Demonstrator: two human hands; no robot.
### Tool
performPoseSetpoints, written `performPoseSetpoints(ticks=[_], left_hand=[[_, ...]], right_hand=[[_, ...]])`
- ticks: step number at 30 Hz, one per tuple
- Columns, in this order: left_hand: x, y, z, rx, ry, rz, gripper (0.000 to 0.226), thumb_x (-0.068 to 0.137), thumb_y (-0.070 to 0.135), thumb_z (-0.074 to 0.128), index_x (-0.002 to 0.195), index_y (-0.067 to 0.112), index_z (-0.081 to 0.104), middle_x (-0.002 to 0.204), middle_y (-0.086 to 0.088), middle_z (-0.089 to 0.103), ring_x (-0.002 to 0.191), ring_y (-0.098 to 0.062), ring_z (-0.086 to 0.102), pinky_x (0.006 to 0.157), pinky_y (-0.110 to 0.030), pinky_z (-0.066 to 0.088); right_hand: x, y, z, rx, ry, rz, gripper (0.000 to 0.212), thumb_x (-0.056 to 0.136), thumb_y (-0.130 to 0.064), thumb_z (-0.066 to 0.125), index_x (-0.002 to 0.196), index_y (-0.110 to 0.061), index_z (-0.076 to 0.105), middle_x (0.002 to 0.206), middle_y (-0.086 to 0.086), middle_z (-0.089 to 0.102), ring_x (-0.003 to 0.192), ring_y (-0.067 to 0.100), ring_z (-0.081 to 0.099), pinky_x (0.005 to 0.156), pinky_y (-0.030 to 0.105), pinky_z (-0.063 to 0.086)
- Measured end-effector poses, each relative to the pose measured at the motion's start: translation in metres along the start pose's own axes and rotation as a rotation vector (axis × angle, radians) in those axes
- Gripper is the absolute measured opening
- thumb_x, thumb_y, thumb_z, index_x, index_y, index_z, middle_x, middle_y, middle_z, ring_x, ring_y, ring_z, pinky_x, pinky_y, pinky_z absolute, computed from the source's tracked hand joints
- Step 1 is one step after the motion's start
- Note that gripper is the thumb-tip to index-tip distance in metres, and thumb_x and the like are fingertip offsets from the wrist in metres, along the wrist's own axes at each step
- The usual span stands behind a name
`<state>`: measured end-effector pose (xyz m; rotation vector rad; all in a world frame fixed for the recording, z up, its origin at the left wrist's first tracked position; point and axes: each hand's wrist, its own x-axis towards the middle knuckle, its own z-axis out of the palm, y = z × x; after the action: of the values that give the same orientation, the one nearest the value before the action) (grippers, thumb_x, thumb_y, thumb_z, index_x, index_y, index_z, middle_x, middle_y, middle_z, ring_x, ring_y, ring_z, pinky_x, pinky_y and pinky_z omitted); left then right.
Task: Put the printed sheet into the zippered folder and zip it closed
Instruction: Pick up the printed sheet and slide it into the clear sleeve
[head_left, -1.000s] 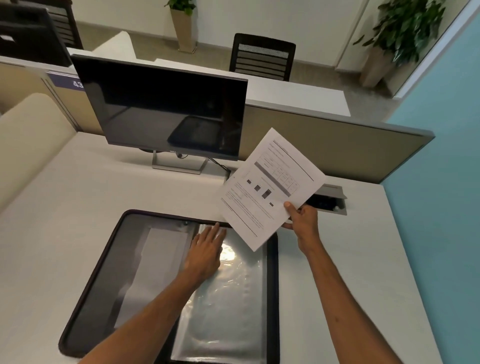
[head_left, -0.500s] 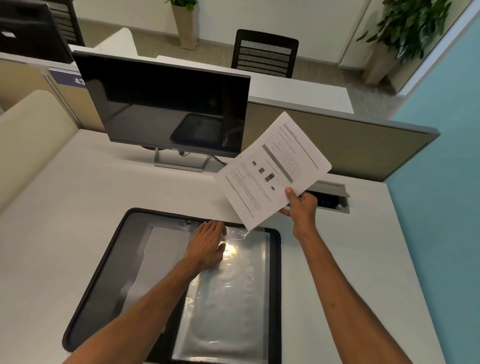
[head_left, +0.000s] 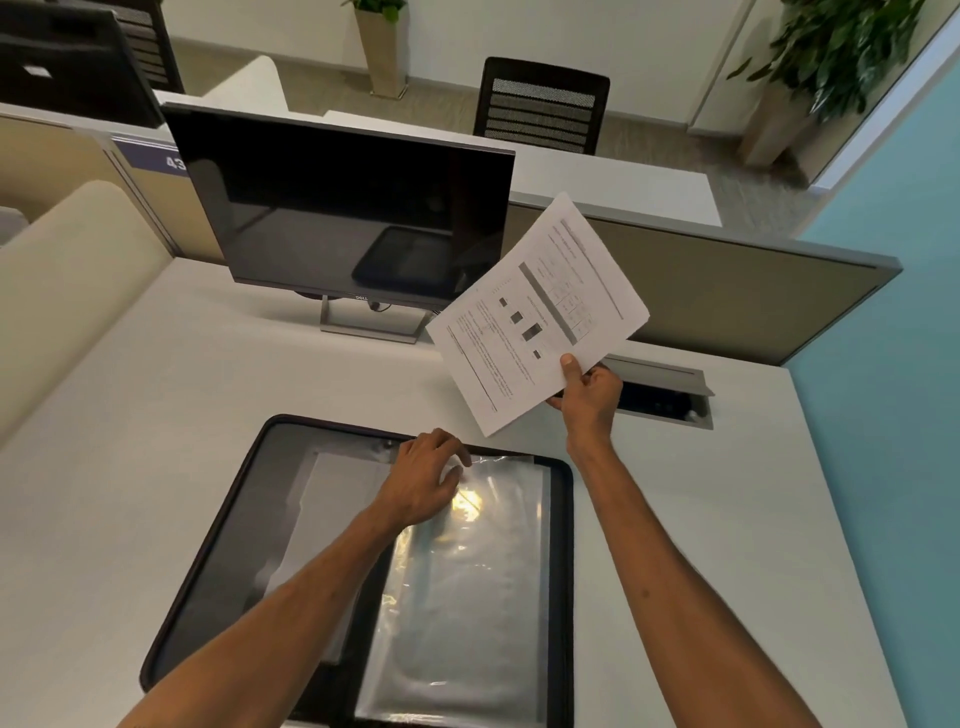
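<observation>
The black zippered folder (head_left: 562, 545) lies wide open on the white desk in front of me. Its left half is dark grey with a pale pocket; its right half holds shiny clear plastic sleeves (head_left: 478, 597). My left hand (head_left: 423, 480) rests at the top edge of the sleeves, fingers curled and pinching the top of the plastic. My right hand (head_left: 589, 397) holds the printed sheet (head_left: 535, 312) by its lower right edge, tilted in the air above the desk, beyond the folder's far right corner.
A dark monitor (head_left: 343, 208) on a metal stand is behind the folder. An open cable hatch (head_left: 665, 389) sits in the desk at the right, behind my right hand. A beige partition (head_left: 753, 296) closes the desk's far side; a blue wall is on the right.
My right hand has lifted the sheet a little higher and away from the folder. My left hand's fingers have curled from flat on the plastic sleeves to gripping their top edge.
</observation>
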<state>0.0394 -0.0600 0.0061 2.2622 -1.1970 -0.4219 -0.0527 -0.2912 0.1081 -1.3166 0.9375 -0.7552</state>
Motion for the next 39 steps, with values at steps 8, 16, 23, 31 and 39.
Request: performPoseSetpoints(ticks=[8, 16, 23, 31, 39], left_hand=[[-0.003, 0.003, 0.007, 0.038, 0.045, 0.049, 0.016, 0.103, 0.028, 0.056, 0.110, 0.037, 0.067, 0.125, 0.015, 0.068, 0.122, -0.014, 0.057, 0.107, -0.038, 0.039], [-0.004, -0.001, 0.005, 0.045, 0.046, 0.043, 0.015, 0.104, 0.028, 0.059, 0.113, 0.035, 0.068, 0.134, 0.012, 0.069, 0.129, -0.017, 0.059, 0.111, -0.042, 0.043], [0.001, 0.002, 0.008, 0.048, 0.037, 0.022, 0.013, 0.105, 0.028, 0.060, 0.116, 0.030, 0.068, 0.128, 0.008, 0.071, 0.120, -0.017, 0.062, 0.112, -0.041, 0.046], [0.008, 0.001, 0.010, 0.116, 0.005, 0.014, 0.020, 0.099, 0.031, 0.067, 0.119, 0.032, 0.067, 0.133, 0.010, 0.068, 0.126, -0.017, 0.057, 0.108, -0.040, 0.044], [0.004, -0.004, 0.020, 0.275, 0.098, -0.023, 0.014, 0.098, 0.026, 0.070, 0.112, 0.026, 0.067, 0.121, 0.005, 0.065, 0.113, -0.022, 0.058, 0.094, -0.039, 0.050]], right_hand=[[-0.009, 0.019, 0.016, -0.173, -0.121, -0.042, 0.013, 0.103, -0.026, 0.067, 0.095, -0.037, 0.067, 0.103, -0.001, 0.078, 0.092, 0.017, 0.078, 0.077, 0.048, 0.067], [-0.010, 0.028, 0.008, -0.195, -0.200, 0.007, 0.012, 0.103, -0.023, 0.066, 0.115, -0.023, 0.067, 0.108, 0.001, 0.078, 0.094, 0.016, 0.077, 0.074, 0.040, 0.067], [-0.008, 0.023, -0.010, -0.272, -0.328, 0.026, 0.017, 0.103, -0.024, 0.067, 0.119, -0.020, 0.064, 0.109, 0.001, 0.077, 0.097, 0.017, 0.076, 0.068, 0.036, 0.067], [0.004, 0.023, -0.026, -0.374, -0.370, 0.083, 0.020, 0.102, -0.024, 0.067, 0.121, -0.017, 0.064, 0.114, 0.002, 0.075, 0.102, 0.020, 0.075, 0.075, 0.047, 0.067], [0.017, 0.025, -0.032, -0.386, -0.374, 0.166, 0.024, 0.101, -0.020, 0.069, 0.123, -0.013, 0.062, 0.118, 0.003, 0.073, 0.099, 0.017, 0.073, 0.071, 0.044, 0.065]])
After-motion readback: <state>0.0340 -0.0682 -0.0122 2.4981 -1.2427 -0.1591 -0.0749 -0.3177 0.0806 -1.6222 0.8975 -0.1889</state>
